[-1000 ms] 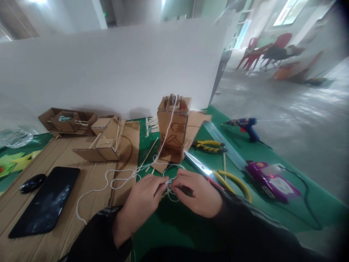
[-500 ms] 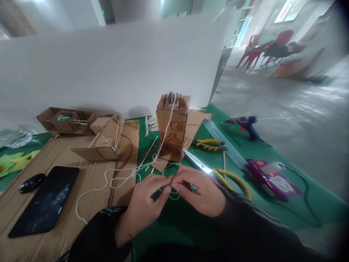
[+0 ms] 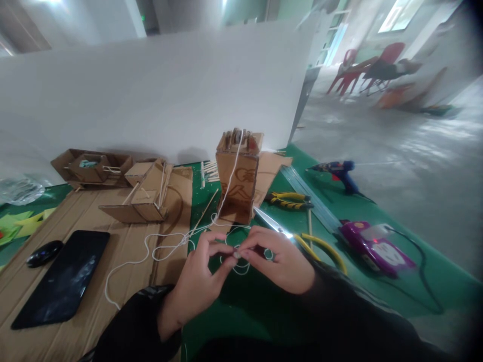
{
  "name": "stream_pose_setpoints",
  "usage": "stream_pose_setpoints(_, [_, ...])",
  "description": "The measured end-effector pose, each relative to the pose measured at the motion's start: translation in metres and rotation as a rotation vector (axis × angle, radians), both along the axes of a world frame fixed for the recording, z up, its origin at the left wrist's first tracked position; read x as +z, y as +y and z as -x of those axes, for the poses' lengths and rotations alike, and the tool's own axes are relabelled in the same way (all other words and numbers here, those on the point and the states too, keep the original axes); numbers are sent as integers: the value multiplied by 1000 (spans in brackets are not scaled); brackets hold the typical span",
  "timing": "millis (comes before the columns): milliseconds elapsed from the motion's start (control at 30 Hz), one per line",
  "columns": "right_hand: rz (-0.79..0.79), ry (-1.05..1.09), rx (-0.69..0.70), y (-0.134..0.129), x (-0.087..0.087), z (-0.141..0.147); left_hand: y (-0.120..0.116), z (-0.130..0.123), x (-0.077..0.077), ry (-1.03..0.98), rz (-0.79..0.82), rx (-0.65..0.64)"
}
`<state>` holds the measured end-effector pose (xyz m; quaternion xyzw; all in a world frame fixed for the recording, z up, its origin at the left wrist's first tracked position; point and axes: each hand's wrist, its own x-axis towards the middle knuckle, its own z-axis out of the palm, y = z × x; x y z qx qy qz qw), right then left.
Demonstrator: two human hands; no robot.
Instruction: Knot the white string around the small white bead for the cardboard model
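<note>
Left hand [image 3: 199, 274]: thumb and fingertips drawn into a narrow pinch on a small pale piece [image 3: 237, 255], low over the green-topped bench [image 3: 222, 322].
Right hand [image 3: 279, 261]: thumb and forefinger narrowed on the same piece from the other side, so the two sets of fingertips sit just beside each other.
Small pale piece: between the fingertips, in front of the cardboard tower; it may be a bit of string, but the fingers and the blur hide too much to be sure.
Thin white soft string [image 3: 130, 263]: crosses the tower's top, hangs down its front, then spreads in loose curls; a small loop lies under the fingertips.
Pinch work: best done with light, even pressure, one hand steadying while the other shifts by small amounts.
Slack: worth leaving loose, since a tug could tip the light tower or tighten the tangle.
Brown cardboard tower [image 3: 241, 191]: upright and boxy, with raw corrugated edges, dark markings in front and upright ribs on top.
Silver scissors with yellow handles [image 3: 277, 226]: smooth, tapering blades near the right hand, their tip close to the tower's base.
Flat brown cardboard sheet [image 3: 128, 281]: ridged and matte, beneath the left-hand curls.
</note>
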<state>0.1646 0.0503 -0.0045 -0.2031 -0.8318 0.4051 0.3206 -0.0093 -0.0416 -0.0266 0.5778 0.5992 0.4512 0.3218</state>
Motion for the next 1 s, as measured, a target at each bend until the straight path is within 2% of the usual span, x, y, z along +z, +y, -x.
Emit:
stream_pose_setpoints(200, [55, 14, -6, 6, -2, 2, -7, -2, -4, 96, -111, -75])
stream_pose_setpoints(333, [54, 9, -64, 7, -4, 2, -8, -3, 1, 196, -228, -80])
stream_pose_setpoints(533, [22, -36, -119, 6, -5, 5, -1, -1, 5, 358, -411, -153])
stream_pose_setpoints(867, [21, -86, -123, 3, -8, 8, 1, 0, 3, 402, -363, -63])
stream_pose_setpoints(1000, [37, -96, -109, 2, -11, 12, 1, 0, 3, 334, -343, -44])
